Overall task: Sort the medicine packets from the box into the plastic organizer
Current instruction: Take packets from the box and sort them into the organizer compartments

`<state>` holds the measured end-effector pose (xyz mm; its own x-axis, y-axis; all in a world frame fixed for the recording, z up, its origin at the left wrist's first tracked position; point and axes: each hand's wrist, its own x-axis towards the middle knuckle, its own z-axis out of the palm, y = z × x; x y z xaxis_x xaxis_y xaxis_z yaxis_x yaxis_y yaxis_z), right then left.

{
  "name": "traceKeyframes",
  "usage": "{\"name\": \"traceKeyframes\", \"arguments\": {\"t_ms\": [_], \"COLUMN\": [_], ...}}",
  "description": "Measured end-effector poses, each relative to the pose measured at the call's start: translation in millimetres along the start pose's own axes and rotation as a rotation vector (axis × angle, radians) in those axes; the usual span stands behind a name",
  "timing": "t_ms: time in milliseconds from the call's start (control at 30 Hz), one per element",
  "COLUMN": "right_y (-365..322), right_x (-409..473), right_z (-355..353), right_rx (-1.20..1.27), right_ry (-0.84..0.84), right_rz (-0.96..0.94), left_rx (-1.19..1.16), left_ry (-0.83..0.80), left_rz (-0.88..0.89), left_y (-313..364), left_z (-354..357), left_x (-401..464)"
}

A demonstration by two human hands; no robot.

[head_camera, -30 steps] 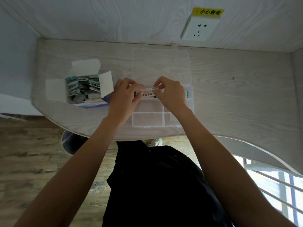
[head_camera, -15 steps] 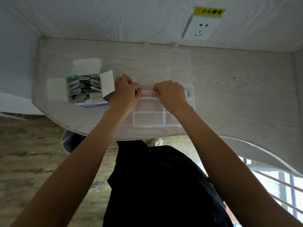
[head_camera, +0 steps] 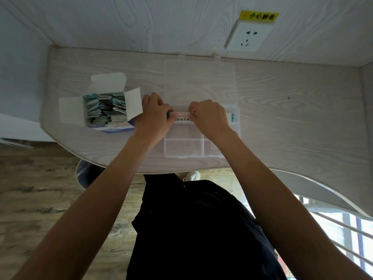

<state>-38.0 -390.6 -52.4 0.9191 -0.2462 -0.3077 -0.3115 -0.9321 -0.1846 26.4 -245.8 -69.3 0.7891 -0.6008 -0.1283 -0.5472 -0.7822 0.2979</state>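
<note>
Two hands share one packet [head_camera: 182, 116]: left hand [head_camera: 154, 116] and right hand [head_camera: 209, 116] each pinch an end, its long axis running left-right, over the organizer [head_camera: 182, 147]'s far compartments, box [head_camera: 105, 110] waiting leftward.

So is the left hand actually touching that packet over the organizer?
Touching. The head view shows the left hand pinching the packet's left end; the right hand grips the other end.
</note>
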Motion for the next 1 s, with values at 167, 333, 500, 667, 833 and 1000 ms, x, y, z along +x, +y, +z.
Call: {"name": "traceKeyframes", "arguments": {"t_ms": [167, 333, 500, 667, 833, 1000], "right_y": [0, 4, 9, -1, -53, -117], "right_x": [-2, -10, -25, -49, -48, -14], "right_z": [4, 4, -4, -22, -47, -58], "right_rx": [0.001, 0.113, 0.238, 0.4, 0.454, 0.302], "right_ry": [0.021, 0.075, 0.196, 0.416, 0.569, 0.406], "right_rz": [0.012, 0.017, -0.004, -0.132, -0.318, -0.373], "left_rx": [0.039, 0.039, -0.067, -0.395, -0.267, -0.145], "left_ry": [0.027, 0.078, 0.117, 0.247, 0.574, 0.218], "left_rz": [0.0, 0.013, 0.019, 0.219, 0.022, -0.137], "left_y": [2, 3, 13, 14, -38, -103], "left_z": [1, -1, -12, -56, -101, -103], "left_x": [-2, -10, -35, -87, -105, -80]}}
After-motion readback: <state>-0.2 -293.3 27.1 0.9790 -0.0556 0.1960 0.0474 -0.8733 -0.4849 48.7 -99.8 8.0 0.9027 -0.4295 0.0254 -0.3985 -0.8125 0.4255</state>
